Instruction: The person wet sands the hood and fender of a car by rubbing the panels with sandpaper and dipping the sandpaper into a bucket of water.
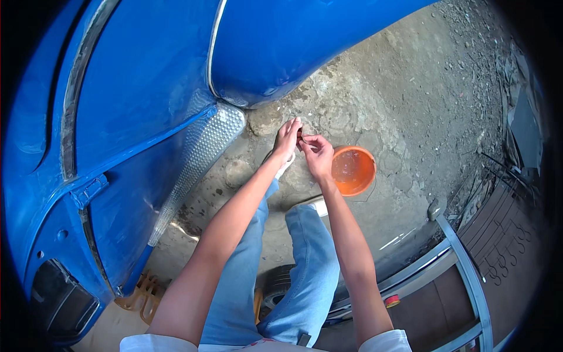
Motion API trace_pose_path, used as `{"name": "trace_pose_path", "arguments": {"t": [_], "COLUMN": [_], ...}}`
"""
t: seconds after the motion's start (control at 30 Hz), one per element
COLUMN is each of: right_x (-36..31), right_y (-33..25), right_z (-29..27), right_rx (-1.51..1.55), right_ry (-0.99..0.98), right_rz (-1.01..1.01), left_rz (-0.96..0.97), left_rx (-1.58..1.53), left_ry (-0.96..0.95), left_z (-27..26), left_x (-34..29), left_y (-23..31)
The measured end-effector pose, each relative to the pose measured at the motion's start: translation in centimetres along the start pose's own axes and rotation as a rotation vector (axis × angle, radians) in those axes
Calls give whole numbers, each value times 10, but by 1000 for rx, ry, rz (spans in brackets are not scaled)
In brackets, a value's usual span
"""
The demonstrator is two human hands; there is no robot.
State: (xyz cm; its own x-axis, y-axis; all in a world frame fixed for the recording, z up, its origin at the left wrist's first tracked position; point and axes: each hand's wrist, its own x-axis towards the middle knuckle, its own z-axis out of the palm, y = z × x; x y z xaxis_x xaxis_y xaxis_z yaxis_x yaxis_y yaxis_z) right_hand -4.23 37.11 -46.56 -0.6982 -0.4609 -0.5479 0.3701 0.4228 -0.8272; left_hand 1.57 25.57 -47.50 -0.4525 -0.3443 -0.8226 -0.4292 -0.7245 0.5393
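Note:
My left hand and my right hand meet in front of me, above the concrete floor. Between their fingertips is a small dark red thing, mostly covered, so its kind does not show. The left fingers are closed along one side of it, while the right thumb and fingers pinch at its other side. Just right of my right hand stands an orange bucket with a wire handle and clear water in it.
A blue vehicle body with an open door fills the left and top. Its metal tread-plate step reaches toward my hands. At lower right lie a grey metal frame, a red-and-yellow roll and wire hooks. A tyre is behind my legs.

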Motion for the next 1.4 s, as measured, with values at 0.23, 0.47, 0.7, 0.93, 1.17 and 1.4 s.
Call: {"name": "trace_pose_path", "arguments": {"t": [0.23,0.47,0.7,0.93,1.17,1.4], "right_x": [50,10,-50,-74,-66,-57], "right_y": [-43,-50,-57,-54,-68,-80], "right_z": [32,-5,-67,-42,25,70], "right_rx": [139,-227,-308,-454,-601,-710], "right_ry": [-116,-323,-450,-455,-704,-935], "right_rz": [-39,-172,-85,-243,-581,-951], "left_rz": [403,262,302,214,288,412], "left_rx": [179,-149,-356,-652,-708,-1067], "left_ry": [182,356,594,719,684,575], "left_z": [-55,-34,42,44,4,-34], "left_x": [-16,-68,-122,-140,-141,-144], "left_y": [20,-26,-71,-103,-71,-56]}}
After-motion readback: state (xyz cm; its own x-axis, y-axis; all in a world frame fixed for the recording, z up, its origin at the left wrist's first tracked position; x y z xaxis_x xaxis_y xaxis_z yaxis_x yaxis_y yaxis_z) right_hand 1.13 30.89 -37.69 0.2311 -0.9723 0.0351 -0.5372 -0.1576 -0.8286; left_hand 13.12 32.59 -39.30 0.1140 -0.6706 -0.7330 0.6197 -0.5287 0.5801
